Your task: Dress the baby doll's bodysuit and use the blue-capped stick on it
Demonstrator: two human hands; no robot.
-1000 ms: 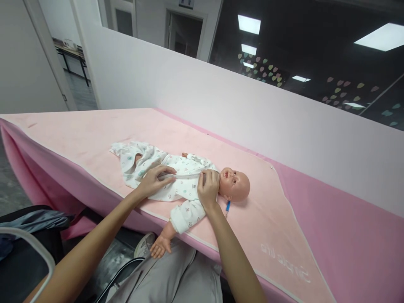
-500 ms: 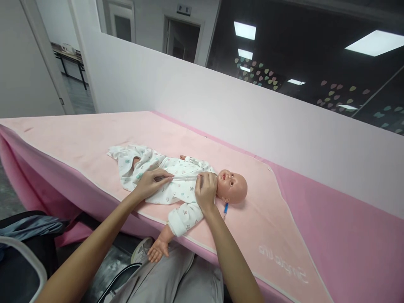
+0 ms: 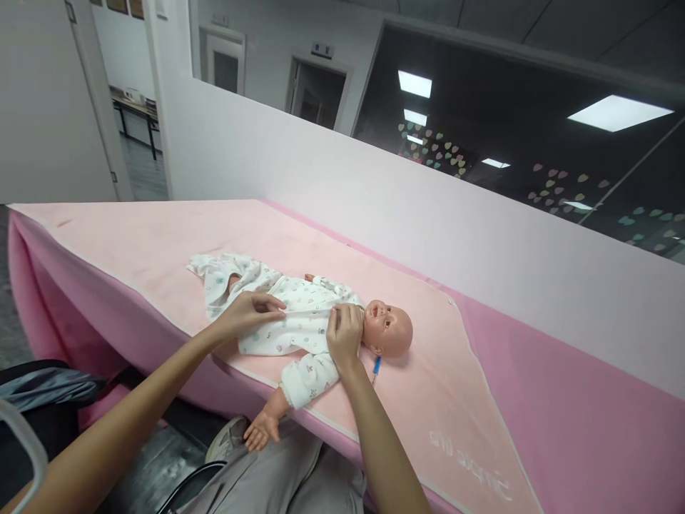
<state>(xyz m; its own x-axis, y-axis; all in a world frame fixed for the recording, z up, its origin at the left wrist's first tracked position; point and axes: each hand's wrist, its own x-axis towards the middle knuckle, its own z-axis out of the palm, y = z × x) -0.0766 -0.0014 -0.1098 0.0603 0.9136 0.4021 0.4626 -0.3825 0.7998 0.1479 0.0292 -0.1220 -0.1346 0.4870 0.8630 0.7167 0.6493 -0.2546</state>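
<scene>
A baby doll [image 3: 388, 328] lies on its back across the table, its head to the right and its mouth open. It wears a white printed baby romper [image 3: 294, 335], one leg partly showing at the left end. My left hand [image 3: 254, 313] is over the romper's middle, thumb and index finger a little apart, nothing visible between them. At the doll's chest near the neck, my right hand [image 3: 345, 332] has its curled fingers closed on the romper's front edge. The doll's near arm [image 3: 265, 421] sticks out over the table edge.
A pink cover [image 3: 160, 235] is spread over the table and hangs down in front. A blue-ended strip [image 3: 377, 365] lies below the doll's head. A white wall [image 3: 428, 228] with a dark window runs behind. A black chair [image 3: 48, 421] stands at lower left.
My left hand has let go of the romper's front edge, its thumb and index finger parting. My right hand stays at the chest. The whole view has shifted slightly.
</scene>
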